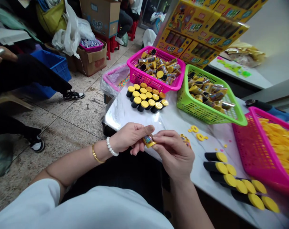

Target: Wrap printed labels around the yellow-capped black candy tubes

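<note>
Close to my lap, at the table's front edge, both hands meet on a small labelled tube (148,140) with a shiny printed wrap and a yellow end. My left hand (132,136) is closed round it, thumb on top. The fingertips of my right hand (174,152) pinch its right side. Part of the tube is hidden by my fingers. Just past my right hand lies a partly hidden patterned yellow piece (186,140). Two yellow ring-shaped plastic pieces (198,133) rest on the white table (139,119) beyond it.
Yellow-capped black tubes (148,97) stand grouped at the back left; more black tubes (230,175) lie at the right. Behind are a pink basket (156,83) and a green basket (206,113) of wrapped tubes. Another pink basket (256,149) holds yellow parts. A seated person's leg (39,71) is at left.
</note>
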A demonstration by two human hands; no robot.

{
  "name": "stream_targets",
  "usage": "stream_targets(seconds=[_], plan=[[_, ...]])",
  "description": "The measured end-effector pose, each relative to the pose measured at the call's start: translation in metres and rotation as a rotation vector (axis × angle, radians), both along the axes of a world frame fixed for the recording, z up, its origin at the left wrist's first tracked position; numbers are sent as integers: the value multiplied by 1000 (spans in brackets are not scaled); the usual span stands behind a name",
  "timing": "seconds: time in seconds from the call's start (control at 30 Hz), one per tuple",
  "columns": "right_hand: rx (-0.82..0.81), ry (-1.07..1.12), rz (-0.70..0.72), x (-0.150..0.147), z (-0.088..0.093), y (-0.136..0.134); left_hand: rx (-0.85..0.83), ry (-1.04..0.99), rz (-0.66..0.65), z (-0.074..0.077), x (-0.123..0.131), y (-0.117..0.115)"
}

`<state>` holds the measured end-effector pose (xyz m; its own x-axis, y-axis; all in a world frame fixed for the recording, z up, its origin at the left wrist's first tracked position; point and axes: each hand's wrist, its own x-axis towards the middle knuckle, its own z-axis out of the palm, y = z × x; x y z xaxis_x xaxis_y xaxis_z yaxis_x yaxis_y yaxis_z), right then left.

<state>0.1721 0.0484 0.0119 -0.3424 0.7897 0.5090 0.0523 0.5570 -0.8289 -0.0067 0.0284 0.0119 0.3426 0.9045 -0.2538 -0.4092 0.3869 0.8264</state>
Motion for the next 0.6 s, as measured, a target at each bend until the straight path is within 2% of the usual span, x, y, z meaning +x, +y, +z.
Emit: stream_targets(seconds=[0.13, 0.27, 0.37, 0.43, 0.5, 0.6], plan=[[34, 49, -43, 2, -3, 3, -7, -81, -22, 1, 1, 0], [-99, 130, 2, 1, -10, 3, -28, -54, 18, -2, 3, -1], [-154, 61, 97, 1, -8, -6, -33, -33, 14, -5, 5, -2], [-121, -42, 96, 3, -4, -7, -30, -39, 6, -5, 6, -3], [-68, -140, 7, 6, 4, 7, -45, -59, 26, -5, 6, -3], [45, -176, -258, 16, 33, 61, -72, -78, 75, -3, 5, -5]])
